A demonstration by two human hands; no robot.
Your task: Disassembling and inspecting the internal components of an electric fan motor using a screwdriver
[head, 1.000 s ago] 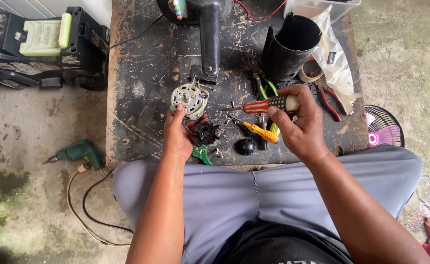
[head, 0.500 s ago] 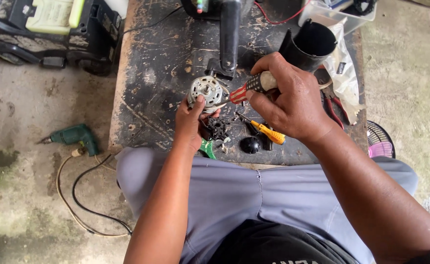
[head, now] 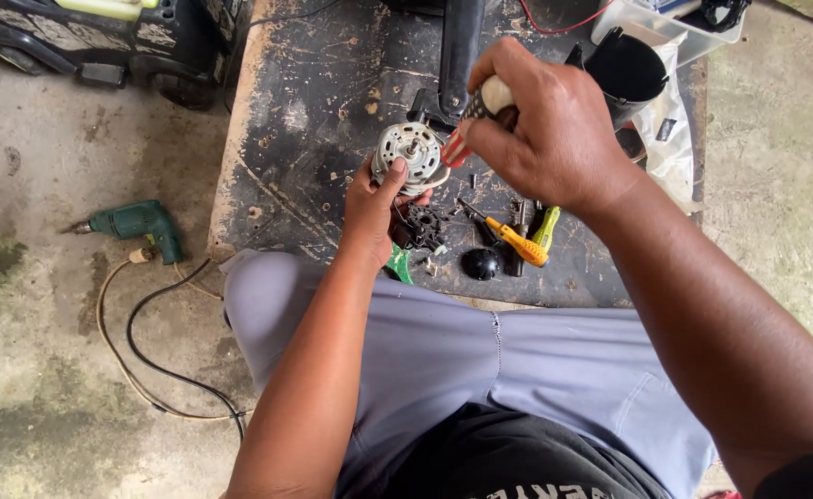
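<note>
My left hand (head: 380,211) holds a round silver fan motor (head: 407,154) upright over the worn black table (head: 314,120), thumb on its rim. My right hand (head: 545,125) grips a screwdriver with a red and white striped handle (head: 466,129), its tip pointing at the motor's right side. Below the motor lie a black toothed part (head: 422,226), a yellow-handled screwdriver (head: 515,242), a green-handled tool (head: 546,227) and a black knob (head: 481,264).
A green electric drill (head: 138,227) with a coiled cord lies on the concrete floor at left. A black machine (head: 120,37) stands at top left. A black cylinder (head: 630,74), a clear plastic box (head: 674,23) and a black post (head: 460,51) sit on the table's far side.
My right hand picked up the striped screwdriver from the table's right part and brought it left to the motor. The left hand lifted the motor slightly.
</note>
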